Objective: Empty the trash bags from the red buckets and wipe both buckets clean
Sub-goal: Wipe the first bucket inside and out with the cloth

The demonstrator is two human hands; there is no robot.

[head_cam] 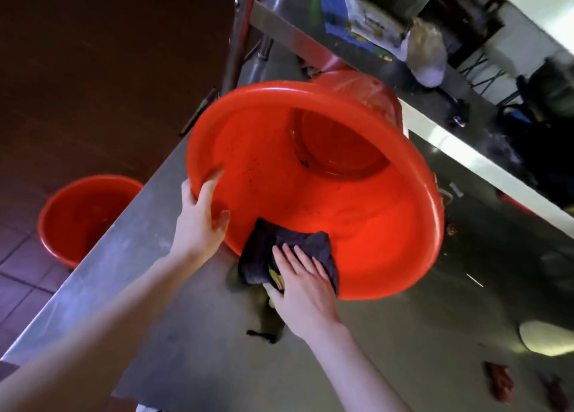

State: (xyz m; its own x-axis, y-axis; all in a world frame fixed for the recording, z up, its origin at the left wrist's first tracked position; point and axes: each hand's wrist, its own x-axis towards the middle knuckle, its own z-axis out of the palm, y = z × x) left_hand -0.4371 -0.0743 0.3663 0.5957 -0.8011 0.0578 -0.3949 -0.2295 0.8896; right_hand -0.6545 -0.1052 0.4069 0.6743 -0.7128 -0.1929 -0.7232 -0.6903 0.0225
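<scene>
1. My left hand grips the left side of the rim of the red bucket, with thumb and fingers wrapped round the lip.
2. My left forearm reaches in from the lower left, across the left edge of the steel tabletop, with the wrist straight.
3. My right hand lies flat on a dark cloth, fingers straight and a little spread. It presses the cloth against the bucket's inner wall at the lowest part of the rim.
4. My right thumb sits at the cloth's near edge; I cannot tell whether it is tucked under.
5. My right forearm comes up from the bottom edge, with the back of the hand facing me.
6. The red bucket is tipped on its side on the tabletop, near the left edge, its mouth facing me and dark specks on its inner wall.
7. The second red bucket stands upright on the tiled floor, just beyond the tabletop's left edge.
</scene>
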